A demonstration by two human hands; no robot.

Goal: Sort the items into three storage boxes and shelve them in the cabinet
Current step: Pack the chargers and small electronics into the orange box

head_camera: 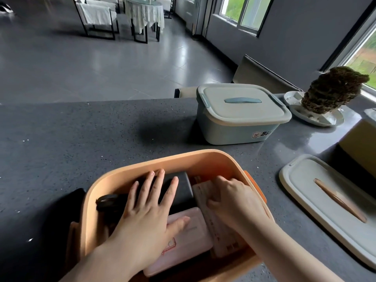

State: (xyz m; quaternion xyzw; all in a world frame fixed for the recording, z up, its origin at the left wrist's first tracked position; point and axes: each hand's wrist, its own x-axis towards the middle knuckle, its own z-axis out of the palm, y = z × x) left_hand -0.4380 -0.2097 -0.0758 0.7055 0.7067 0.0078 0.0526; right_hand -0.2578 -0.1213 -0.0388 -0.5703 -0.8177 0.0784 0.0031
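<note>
**Both hands inside the orange box at the near edge of the counter**

I see the orange storage box [142, 165] standing open at the near edge of the grey counter [81, 135]. My left hand [146, 210] lies flat, fingers straight and spread, pressing on a black case [183, 190] in the far half of the box; its thumb rests on a pink case [187, 241] lying nearer to me. My right hand [234, 198] is curled over a pale pink carton [221, 237] along the right wall, gripping its far end.

The blue-green storage box [234, 127] sits with its lid on toward the far edge, right of centre. A loose pale lid [317, 202] lies near the right edge, handle up. A dish [325, 119] with a dark mossy lump [333, 90] stands in the far right corner. A black object [69, 202] touches the orange box's left wall; I cannot tell what it is.
</note>
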